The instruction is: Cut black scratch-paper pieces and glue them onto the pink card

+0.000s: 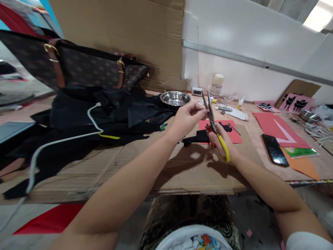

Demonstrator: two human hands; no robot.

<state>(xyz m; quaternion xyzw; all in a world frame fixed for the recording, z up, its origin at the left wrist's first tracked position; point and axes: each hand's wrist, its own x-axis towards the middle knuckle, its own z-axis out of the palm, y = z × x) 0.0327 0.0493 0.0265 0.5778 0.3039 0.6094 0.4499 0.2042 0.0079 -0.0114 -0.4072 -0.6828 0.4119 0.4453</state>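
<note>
My right hand [223, 139] is wrapped around the handles of a pair of scissors [209, 110], one loop of which is yellow. The two steel blades point up and away, slightly apart. Close against the blades, my left hand [190, 117] is closed in a pinch; whatever is between its fingertips is too small to make out. Beneath the hands lies a red paper sheet [236, 135] with black fabric scraps [194, 138] on and beside it.
Black cloth [78, 111] and a white cord [65, 138] cover the left side. A patterned bag [85, 67] stands behind, near a metal bowl [175, 98]. Rightward are a phone [275, 150], red paper [282, 130], a glue bottle [240, 102] and a lidded jar [216, 85].
</note>
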